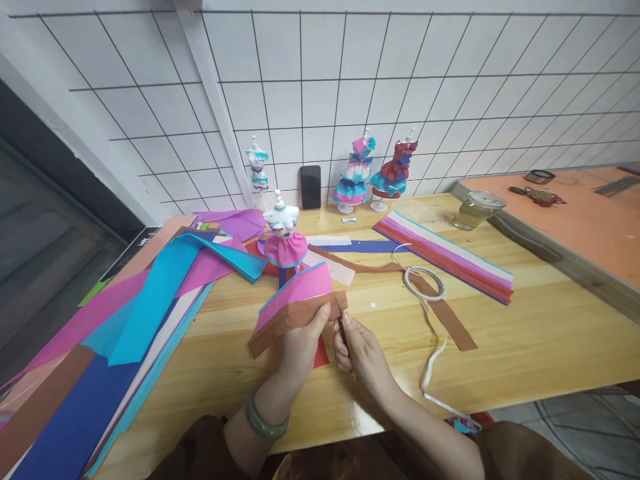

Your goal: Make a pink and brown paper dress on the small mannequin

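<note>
1. Brown and pink paper (295, 316) is in your left hand (302, 341), over the near middle of the table (530, 347), just in front of the pink-skirted form (286, 250).
2. Your left thumb lies on top of the brown part, near its right end, with the other fingers mostly hidden beneath; you are pinching the paper between them.
3. Your right hand (364, 355) has its fingers curled and pressed together around dark scissors (342, 330). The tip points up at the paper's right end; you cannot tell from this view how far the blades are parted.
4. Red scrap (321, 355) shows between your 2 hands, lower than the paper. You wear 1 bangle (267, 415) on your left wrist.
5. To your right, the tape roll (408, 283) lies flat, touching a loose brown strip (454, 325); white tape (429, 375) trails toward you.
6. Beyond the roll, striped sheets (445, 257) lie at a slant, and a glass (477, 212) stands farther right.
7. To your left, long coloured strips (145, 313) overlap, a turquoise one on top.
8. Against the tiled wall, a phone (311, 188) stands upright, with 1 small form (258, 167) to its left and 2 dressed forms (354, 177) to its right.
</note>
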{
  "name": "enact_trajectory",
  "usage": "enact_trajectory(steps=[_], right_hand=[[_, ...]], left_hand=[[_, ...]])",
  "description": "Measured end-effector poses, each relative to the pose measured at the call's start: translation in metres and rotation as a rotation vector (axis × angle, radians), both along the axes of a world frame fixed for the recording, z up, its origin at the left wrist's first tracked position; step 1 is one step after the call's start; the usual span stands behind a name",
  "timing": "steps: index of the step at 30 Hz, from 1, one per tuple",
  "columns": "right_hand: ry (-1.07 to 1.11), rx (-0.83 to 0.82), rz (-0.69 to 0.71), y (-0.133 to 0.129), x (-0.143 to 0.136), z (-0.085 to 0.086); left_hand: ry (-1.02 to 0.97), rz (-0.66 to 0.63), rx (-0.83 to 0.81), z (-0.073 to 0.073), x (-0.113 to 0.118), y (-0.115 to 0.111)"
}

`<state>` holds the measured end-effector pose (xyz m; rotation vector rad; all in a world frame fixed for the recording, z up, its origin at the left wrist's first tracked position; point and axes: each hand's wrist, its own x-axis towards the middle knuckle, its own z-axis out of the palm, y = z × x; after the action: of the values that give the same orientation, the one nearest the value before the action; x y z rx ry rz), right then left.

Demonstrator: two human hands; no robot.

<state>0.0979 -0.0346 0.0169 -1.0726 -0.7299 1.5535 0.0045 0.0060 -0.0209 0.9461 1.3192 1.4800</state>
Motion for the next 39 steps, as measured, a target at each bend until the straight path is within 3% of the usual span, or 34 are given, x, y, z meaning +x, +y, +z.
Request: enact_trajectory(steps=[18,32,39], right_hand=[[0.051,0.015,0.05,-0.003,0.004,-0.001],[-0.084,0.063,0.069,0.001,0.009,0.002],[-0.048,0.028,0.042,0.001,0.007,0.001]], left_hand=[[0.176,-0.048,0.032,0.01,-0.004,-0.002],[0.411,-0.073,0.095,0.017,-0.003,-0.005],[0.373,-0.068,0.08,0.012,-0.004,-0.006]])
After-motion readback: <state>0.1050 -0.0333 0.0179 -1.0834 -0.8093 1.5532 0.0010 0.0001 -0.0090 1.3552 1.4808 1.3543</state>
